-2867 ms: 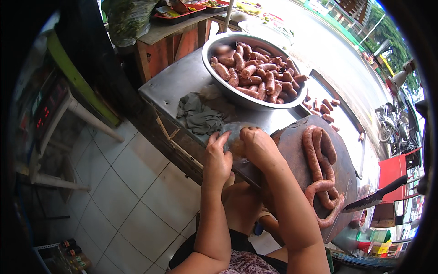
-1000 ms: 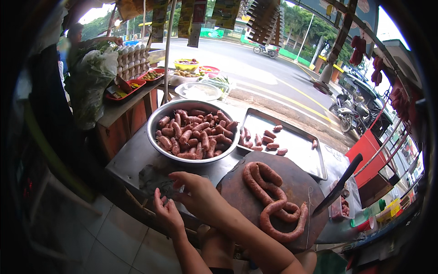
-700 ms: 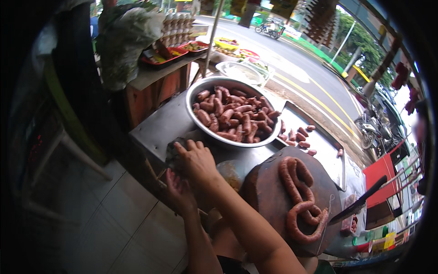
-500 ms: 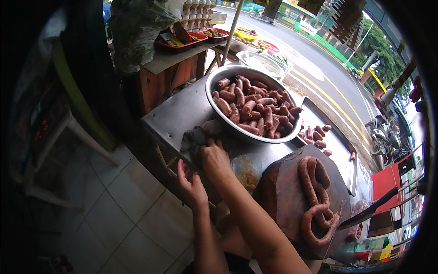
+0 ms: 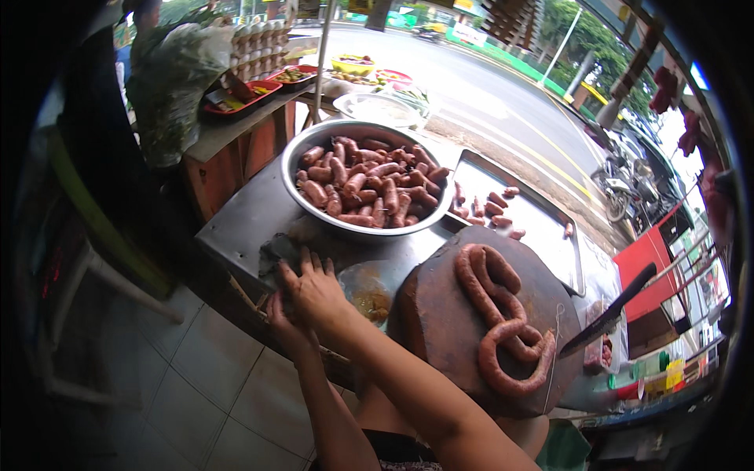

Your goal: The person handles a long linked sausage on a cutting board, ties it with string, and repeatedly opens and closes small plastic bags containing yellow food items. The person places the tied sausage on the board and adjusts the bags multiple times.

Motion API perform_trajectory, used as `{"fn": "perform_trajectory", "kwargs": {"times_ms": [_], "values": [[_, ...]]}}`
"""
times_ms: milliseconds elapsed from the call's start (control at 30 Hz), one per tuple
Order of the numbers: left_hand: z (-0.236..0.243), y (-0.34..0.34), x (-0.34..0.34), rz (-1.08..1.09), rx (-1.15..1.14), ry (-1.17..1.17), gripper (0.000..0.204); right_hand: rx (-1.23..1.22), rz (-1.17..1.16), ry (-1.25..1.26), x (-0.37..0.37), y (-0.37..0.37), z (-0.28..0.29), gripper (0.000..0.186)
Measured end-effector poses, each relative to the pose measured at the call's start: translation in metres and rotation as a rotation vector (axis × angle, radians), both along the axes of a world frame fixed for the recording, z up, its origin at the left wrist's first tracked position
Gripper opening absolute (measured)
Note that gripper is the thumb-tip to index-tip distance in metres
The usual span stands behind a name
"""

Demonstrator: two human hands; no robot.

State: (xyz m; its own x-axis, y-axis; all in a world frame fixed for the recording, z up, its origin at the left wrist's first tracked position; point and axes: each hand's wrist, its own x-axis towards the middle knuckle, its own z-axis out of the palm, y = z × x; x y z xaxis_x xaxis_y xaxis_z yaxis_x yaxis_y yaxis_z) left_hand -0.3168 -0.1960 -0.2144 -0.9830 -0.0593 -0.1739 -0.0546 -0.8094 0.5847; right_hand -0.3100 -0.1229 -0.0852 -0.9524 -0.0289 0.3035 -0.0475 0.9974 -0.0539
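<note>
My right hand (image 5: 316, 292) lies over my left hand (image 5: 292, 323) at the table's near left edge. The right hand's fingers are stretched out and apart, beside a dark grey crumpled rag (image 5: 281, 253). Part of my left hand is hidden under the right, so its grip is unclear. Beyond the rag stands a wide metal basin (image 5: 294, 206) heaped with short reddish sausages (image 5: 365, 184). To the right of my hands, a long uncut sausage (image 5: 514, 385) lies coiled on a thick wooden chopping block (image 5: 440, 314). A clear plastic bag (image 5: 369, 294) with brownish contents sits between hands and block.
A dark-bladed knife (image 5: 609, 312) stands tilted at the block's right edge. Several sausages lie on a metal tray (image 5: 577, 267) behind it. Egg trays (image 5: 259, 47) and red food trays (image 5: 255, 93) are at the back left; a road (image 5: 487, 94) runs beyond.
My right hand has come off the rag, its fingers spreading, and my left hand has closed up against it. The view has swung right, shifting the scene leftward.
</note>
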Motion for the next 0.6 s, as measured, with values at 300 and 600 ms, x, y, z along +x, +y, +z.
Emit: {"fn": "perform_trajectory", "kwargs": {"times_ms": [300, 600], "values": [[0.079, 0.004, 0.029, 0.249, -1.095, 0.375, 0.041, -0.392, 0.253, 0.2, 0.216, 0.008, 0.043, 0.047], [0.164, 0.112, 0.155, -0.326, -1.11, 0.86, 0.042, -0.551, -0.123, 0.156, 0.409, 0.059, -0.014, 0.043]]}}
